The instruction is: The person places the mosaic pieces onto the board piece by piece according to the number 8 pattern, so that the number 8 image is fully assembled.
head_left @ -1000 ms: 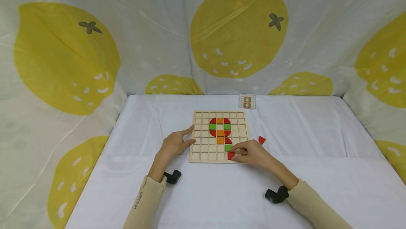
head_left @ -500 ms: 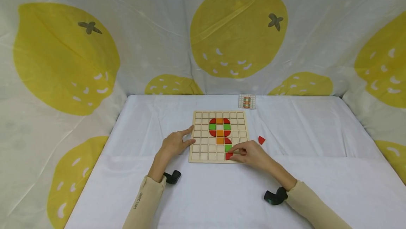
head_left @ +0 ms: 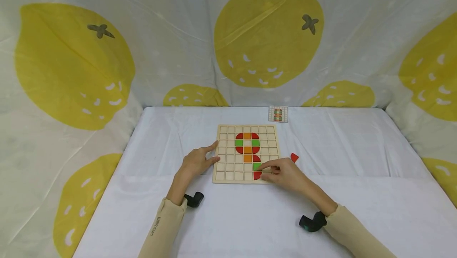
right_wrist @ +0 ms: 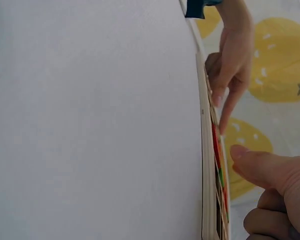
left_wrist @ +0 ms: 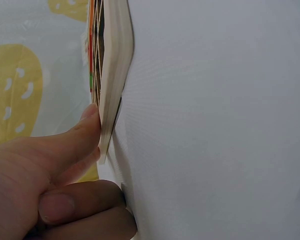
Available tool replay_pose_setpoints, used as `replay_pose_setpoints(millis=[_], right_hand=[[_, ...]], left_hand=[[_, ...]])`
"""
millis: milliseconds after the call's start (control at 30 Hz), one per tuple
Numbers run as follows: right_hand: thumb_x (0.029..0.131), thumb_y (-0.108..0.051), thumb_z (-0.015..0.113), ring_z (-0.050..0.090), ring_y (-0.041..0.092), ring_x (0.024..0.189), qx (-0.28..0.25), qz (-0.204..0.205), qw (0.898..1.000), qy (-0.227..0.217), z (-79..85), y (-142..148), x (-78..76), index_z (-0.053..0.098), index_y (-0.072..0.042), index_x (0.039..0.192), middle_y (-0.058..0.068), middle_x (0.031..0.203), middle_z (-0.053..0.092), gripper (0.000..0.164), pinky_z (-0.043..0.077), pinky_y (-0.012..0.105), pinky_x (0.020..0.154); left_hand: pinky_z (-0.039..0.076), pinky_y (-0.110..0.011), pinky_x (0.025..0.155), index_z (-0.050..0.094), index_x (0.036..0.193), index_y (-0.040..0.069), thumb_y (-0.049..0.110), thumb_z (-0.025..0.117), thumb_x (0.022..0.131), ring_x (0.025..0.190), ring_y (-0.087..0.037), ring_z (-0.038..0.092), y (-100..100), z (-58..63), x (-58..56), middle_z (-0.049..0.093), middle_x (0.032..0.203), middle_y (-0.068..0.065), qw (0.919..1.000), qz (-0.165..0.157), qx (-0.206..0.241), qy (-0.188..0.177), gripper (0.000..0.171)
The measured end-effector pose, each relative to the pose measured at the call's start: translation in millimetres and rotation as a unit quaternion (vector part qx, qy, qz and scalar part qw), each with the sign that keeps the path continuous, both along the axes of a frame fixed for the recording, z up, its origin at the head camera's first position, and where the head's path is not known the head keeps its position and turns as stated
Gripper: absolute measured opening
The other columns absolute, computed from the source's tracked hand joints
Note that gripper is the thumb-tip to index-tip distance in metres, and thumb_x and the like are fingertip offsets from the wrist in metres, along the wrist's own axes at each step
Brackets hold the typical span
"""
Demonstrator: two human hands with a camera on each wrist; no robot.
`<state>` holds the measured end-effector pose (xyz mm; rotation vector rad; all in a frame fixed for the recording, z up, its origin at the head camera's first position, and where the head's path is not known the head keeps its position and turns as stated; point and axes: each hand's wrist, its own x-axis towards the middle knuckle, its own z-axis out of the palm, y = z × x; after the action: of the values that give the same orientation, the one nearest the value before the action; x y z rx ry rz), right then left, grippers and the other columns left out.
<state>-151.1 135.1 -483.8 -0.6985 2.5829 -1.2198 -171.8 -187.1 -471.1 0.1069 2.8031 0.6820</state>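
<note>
In the head view a wooden grid board [head_left: 230, 167] lies on the table, with red, orange and green tiles in its middle cells. My left hand [head_left: 195, 162] touches the board's left edge with thumb and forefinger; the left wrist view shows its thumb against that edge and other fingers bent. Over the lower right of the board is my right hand [head_left: 285, 174], its thumb and forefinger spread apart. Between their tips a red quarter-round tile [head_left: 256, 176] lies in a bottom-row cell, below a green square tile [head_left: 257, 166]. The right wrist view shows the thumb with no tile on it.
A loose red quarter-round tile [head_left: 294, 157] lies right of the board. Behind the board is a small pattern card [head_left: 278, 114]. A white cloth [head_left: 228, 222] covers the table, and a lemon-print curtain [head_left: 185, 43] hangs behind.
The red tile under my right hand has shifted slightly left and lies straight in its bottom-row cell. My right thumb has drawn back a little from it. My left hand stays put.
</note>
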Motion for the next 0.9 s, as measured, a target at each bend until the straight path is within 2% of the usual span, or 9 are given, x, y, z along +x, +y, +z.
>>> replay_pose_setpoints(millis=[67,233,467,667,900], right_hand=[[0.087,-0.019,0.084,0.026,0.002,0.054,0.002,-0.014,1.0,-0.001,2.5,8.3,0.6,0.082,-0.016,0.104,-0.011,0.057,0.027,0.017,0.024,0.02,0.053],[0.087,-0.017,0.085,0.025,0.002,0.054,0.016,-0.05,0.999,0.016,4.1,36.4,0.9,0.081,-0.012,0.104,-0.01,0.057,0.027,0.018,0.024,0.02,0.052],[0.084,-0.022,0.088,0.027,0.002,0.057,0.035,-0.097,0.994,0.033,-3.1,73.4,3.3,0.081,-0.018,0.103,-0.011,0.058,0.027,0.021,0.027,0.022,0.053],[0.083,-0.014,0.087,0.028,0.0,0.058,0.036,-0.108,0.991,0.073,-6.6,91.7,4.6,0.081,-0.015,0.102,-0.012,0.06,0.028,0.021,0.029,0.022,0.054],[0.083,-0.01,0.086,0.03,-0.001,0.058,0.021,-0.087,0.994,0.066,-11.7,95.7,3.0,0.081,-0.014,0.107,-0.013,0.059,0.03,0.024,0.03,0.02,0.054]], left_hand=[[0.037,-0.03,0.055,0.041,0.159,0.028,0.044,0.067,0.1,0.074,-0.022,0.054,-0.1,0.4,-0.2,0.061,0.144,-0.024,1.0,0.0,0.001,0.002,0.066],[0.039,-0.03,0.057,0.041,0.159,0.028,0.044,0.066,0.1,0.087,-0.026,0.059,0.4,1.0,0.2,0.059,0.146,-0.023,1.0,-0.003,-0.001,0.005,0.066],[0.04,-0.031,0.059,0.041,0.159,0.026,0.043,0.067,0.1,0.092,-0.027,0.06,0.6,1.2,1.0,0.058,0.148,-0.023,1.0,-0.008,-0.002,0.006,0.066],[0.04,-0.031,0.06,0.04,0.16,0.027,0.043,0.066,0.1,0.094,-0.027,0.059,-0.1,0.9,0.3,0.059,0.146,-0.022,1.0,-0.006,-0.003,0.004,0.067],[0.04,-0.031,0.06,0.04,0.159,0.027,0.044,0.066,0.1,0.093,-0.027,0.06,0.6,1.6,-0.8,0.059,0.147,-0.023,1.0,-0.007,-0.001,0.004,0.066]])
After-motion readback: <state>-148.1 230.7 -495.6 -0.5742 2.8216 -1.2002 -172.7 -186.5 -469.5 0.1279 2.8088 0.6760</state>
